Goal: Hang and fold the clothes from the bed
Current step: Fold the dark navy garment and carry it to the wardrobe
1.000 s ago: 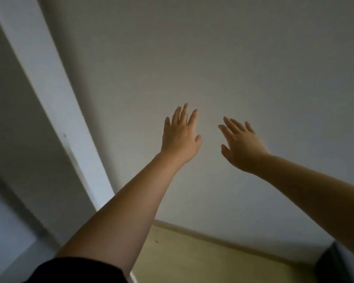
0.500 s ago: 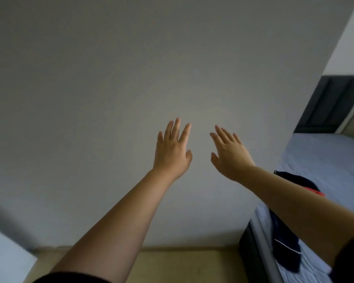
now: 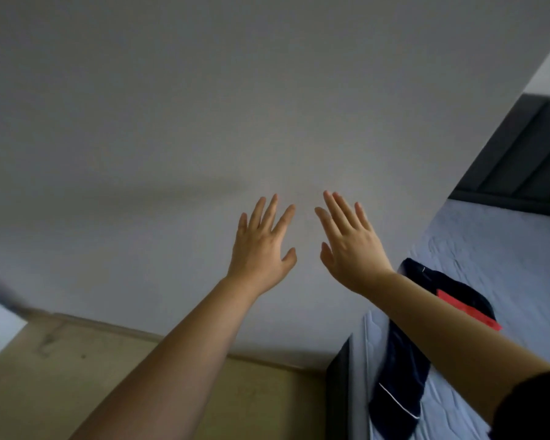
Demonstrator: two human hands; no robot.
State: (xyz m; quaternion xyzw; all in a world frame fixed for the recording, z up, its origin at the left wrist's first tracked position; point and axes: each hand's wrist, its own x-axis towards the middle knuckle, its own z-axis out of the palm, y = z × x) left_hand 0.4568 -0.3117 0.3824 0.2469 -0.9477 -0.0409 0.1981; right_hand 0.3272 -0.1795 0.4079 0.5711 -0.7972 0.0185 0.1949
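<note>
- Empty hands: left hand (image 3: 261,249) and right hand (image 3: 351,249) spread flat, raised before the wall (image 3: 204,106).
- Dark garment (image 3: 400,392) draped over the bed (image 3: 505,249) edge, untouched.
- Judged step: approach. Next move calls for reaching right and grasping it.

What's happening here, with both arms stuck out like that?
A person holds both arms out toward a plain wall, left hand and right hand open and empty. To the right, a dark garment with some red showing lies on the bed, draping over its edge. Nothing is picked up yet.
</note>
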